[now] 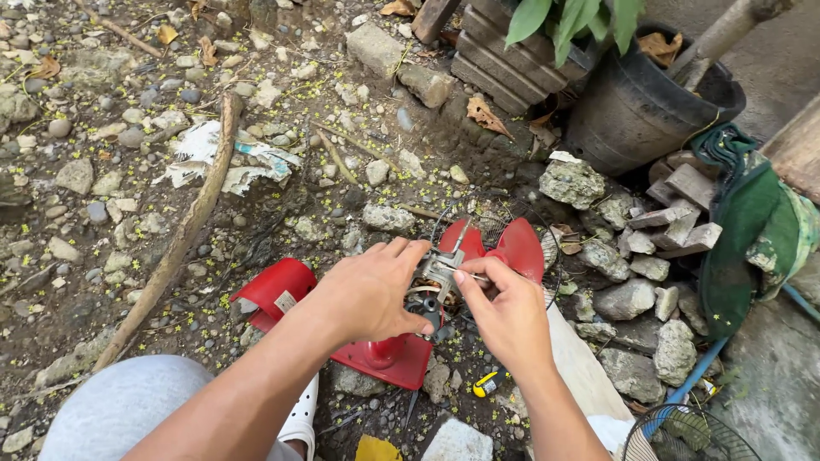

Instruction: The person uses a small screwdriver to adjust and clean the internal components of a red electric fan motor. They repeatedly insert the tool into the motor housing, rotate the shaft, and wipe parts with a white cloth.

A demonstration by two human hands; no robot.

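A grey-clad knee (pixel 120 410) and a white shoe (pixel 301 418) sit lowest in view, above stony ground (pixel 102 196). The left hand (pixel 369 290) lies spread, fingers apart, pressing down on the exposed metal motor of a small red plastic fan (pixel 431 286), which rests on its red base (pixel 384 358) among the stones. The right hand (pixel 508 312) pinches a thin metal pin-like tool (pixel 472 276) at the motor top. Judged from this, a firm left-hand brace and a light, straight push with the tool would serve best. The left palm hides most of the motor, so the tool's tip and its contact point cannot be made out; a wire grille (pixel 683 435) is cut off at the bottom edge.
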